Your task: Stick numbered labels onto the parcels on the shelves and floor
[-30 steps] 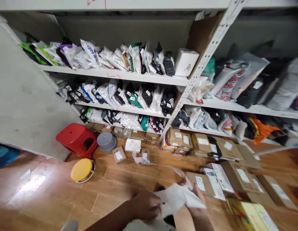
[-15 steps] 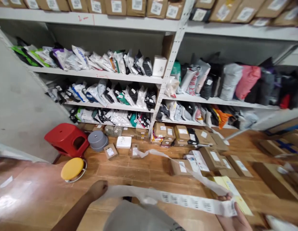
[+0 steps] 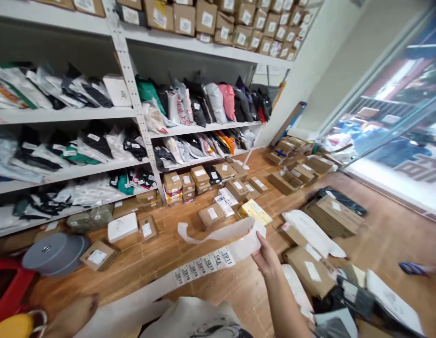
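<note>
A long white strip of number labels (image 3: 203, 266) stretches across the front of my body between my two hands. Printed numbers such as 5011 and 5017 show on its middle part; the stretch toward my left is blank. My right hand (image 3: 263, 256) is closed, pinching the strip near a bend. Past that hand, a loose tail of backing paper (image 3: 218, 233) curls out to the left above the floor. At the lower left, my left hand (image 3: 72, 315) is blurred, its fingers closed at the strip's other end.
Shelves (image 3: 203, 126) ahead hold rows of bagged parcels, with boxes on top. Cartons (image 3: 211, 215) and a yellow parcel (image 3: 255, 212) lie on the floor. A grey stool (image 3: 56, 253) and a red stool (image 3: 13, 291) stand left. More parcels (image 3: 309, 270) lie right, near a glass door (image 3: 397, 126).
The view has swung to the right, showing the door and more parcels. The strip now slants, its right end higher, and the printed labels have turned toward me. Both hands still hold it.
</note>
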A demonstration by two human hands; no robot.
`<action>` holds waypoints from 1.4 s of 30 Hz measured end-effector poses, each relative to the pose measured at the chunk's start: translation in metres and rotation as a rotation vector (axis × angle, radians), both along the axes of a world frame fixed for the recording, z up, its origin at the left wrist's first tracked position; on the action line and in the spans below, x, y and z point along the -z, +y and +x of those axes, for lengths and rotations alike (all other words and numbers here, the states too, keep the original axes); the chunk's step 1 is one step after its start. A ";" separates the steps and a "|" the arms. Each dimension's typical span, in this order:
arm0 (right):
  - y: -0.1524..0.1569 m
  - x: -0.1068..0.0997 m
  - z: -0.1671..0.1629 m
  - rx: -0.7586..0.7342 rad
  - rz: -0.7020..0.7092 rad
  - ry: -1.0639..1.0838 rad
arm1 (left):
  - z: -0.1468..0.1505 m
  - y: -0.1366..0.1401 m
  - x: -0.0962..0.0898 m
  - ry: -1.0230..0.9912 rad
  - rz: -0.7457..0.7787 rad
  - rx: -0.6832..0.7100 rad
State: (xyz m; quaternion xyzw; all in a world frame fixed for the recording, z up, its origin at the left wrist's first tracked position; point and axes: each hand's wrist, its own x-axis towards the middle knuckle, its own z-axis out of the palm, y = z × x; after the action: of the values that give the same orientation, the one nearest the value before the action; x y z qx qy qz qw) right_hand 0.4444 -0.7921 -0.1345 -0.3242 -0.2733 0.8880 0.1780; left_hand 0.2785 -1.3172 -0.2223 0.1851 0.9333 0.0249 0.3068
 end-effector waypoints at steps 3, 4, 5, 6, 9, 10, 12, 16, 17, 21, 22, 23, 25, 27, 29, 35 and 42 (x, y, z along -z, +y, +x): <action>0.002 -0.018 -0.002 -0.029 -0.019 0.080 | -0.004 0.102 -0.039 0.067 -0.027 0.253; 0.003 -0.025 -0.002 -0.029 -0.021 0.108 | -0.001 0.143 -0.053 0.044 0.126 0.319; 0.003 -0.033 -0.001 -0.028 -0.023 0.133 | 0.005 0.185 -0.066 0.005 0.328 0.353; 0.004 -0.040 0.000 -0.024 -0.024 0.152 | 0.013 0.227 -0.078 -0.056 0.507 0.342; 0.010 -0.061 0.008 -0.003 0.000 0.195 | 0.049 0.333 -0.101 -0.317 0.964 0.300; 0.014 -0.065 0.012 0.016 0.011 0.206 | 0.061 0.359 -0.104 -0.446 1.058 0.317; 0.022 -0.069 0.024 0.062 0.022 0.212 | 0.084 0.394 -0.105 -0.735 1.106 0.328; 0.034 -0.063 0.053 0.134 0.037 0.227 | 0.111 0.417 -0.097 -0.942 1.045 0.259; 0.033 -0.059 0.060 0.130 0.054 0.236 | 0.114 0.418 -0.096 -0.936 1.049 0.241; 0.015 -0.040 0.076 0.123 0.197 0.194 | 0.121 0.430 -0.094 -0.900 1.079 0.149; 0.009 -0.035 0.077 0.142 0.255 0.161 | 0.121 0.436 -0.094 -0.893 1.094 0.119; 0.004 -0.029 0.077 0.162 0.320 0.122 | 0.120 0.442 -0.095 -0.887 1.110 0.080; -0.002 -0.018 0.073 0.200 0.451 0.039 | 0.118 0.457 -0.095 -0.878 1.142 -0.010; -0.001 -0.006 0.065 0.239 0.561 -0.039 | 0.111 0.472 -0.093 -0.870 1.161 -0.102; 0.009 0.007 0.053 0.276 0.635 -0.094 | 0.101 0.487 -0.085 -0.862 1.135 -0.164; 0.064 0.044 -0.004 0.237 0.661 -0.135 | 0.047 0.542 -0.053 -0.879 1.076 -0.266; 0.142 0.035 -0.057 0.249 0.573 -0.255 | -0.005 0.628 -0.053 -0.900 0.975 -0.183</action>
State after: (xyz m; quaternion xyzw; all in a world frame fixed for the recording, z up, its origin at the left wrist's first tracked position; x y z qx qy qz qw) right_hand 0.3873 -0.6501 -0.1696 -0.4005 -0.4904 0.6986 0.3334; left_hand 0.2737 -0.6893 -0.1691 0.1944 0.6082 0.5445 0.5439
